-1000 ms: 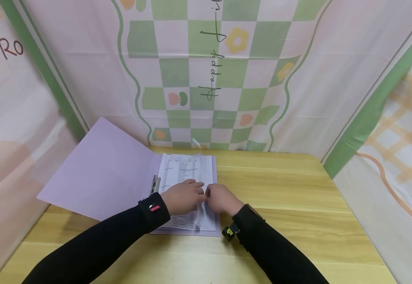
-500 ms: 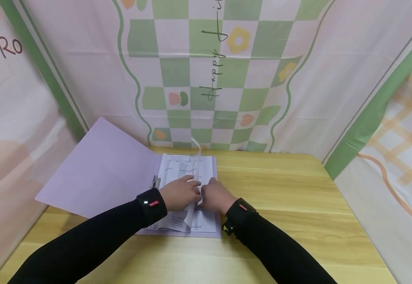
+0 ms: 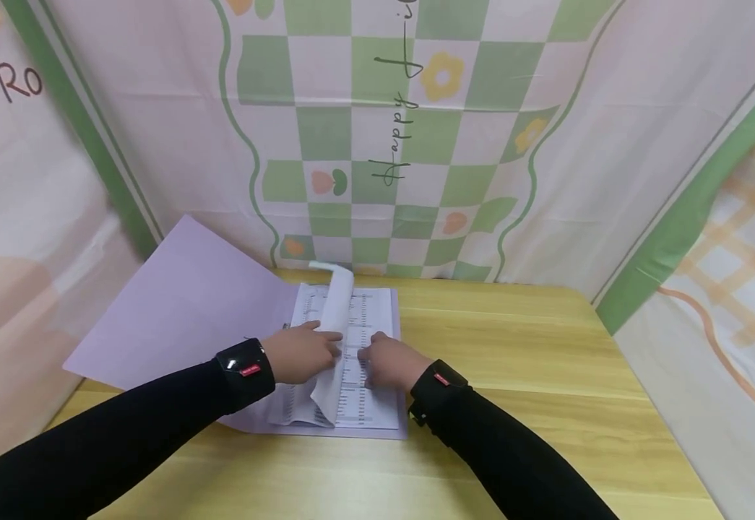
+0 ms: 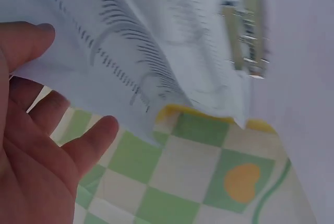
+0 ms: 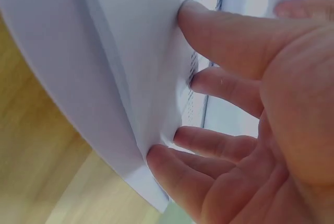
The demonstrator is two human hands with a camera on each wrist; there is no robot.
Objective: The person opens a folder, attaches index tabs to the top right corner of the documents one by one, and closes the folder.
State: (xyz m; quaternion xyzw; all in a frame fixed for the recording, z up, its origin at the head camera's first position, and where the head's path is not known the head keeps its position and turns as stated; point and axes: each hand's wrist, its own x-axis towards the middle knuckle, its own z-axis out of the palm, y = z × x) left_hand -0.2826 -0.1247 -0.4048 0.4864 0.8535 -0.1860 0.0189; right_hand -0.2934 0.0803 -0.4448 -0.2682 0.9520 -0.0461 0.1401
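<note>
A lilac clip folder (image 3: 188, 310) lies spread on the wooden table, its cover swung to the left. Printed sheets (image 3: 370, 408) rest on its right side, and one turned sheet (image 3: 337, 300) curls up and leftward over them. My left hand (image 3: 302, 354) has this sheet's edge between thumb (image 4: 44, 36) and fingers, the index finger sticking out past it. My right hand (image 3: 395, 362) stays over the right part of the stack, its bent, spread fingertips (image 5: 159, 156) resting against the pages. In the left wrist view the metal clip (image 4: 250, 31) shows at the sheets' bound side.
The table top (image 3: 514, 375) extends to the right of the folder and in front of it. A checked, patterned curtain (image 3: 377, 130) hangs right behind the table, with more cloth on both sides. Black straps sit around both wrists.
The raised sheet has moved left with my left hand and curls over further, showing more of the printed page beneath. My right hand has parted from the left and stays over the stack's right side.
</note>
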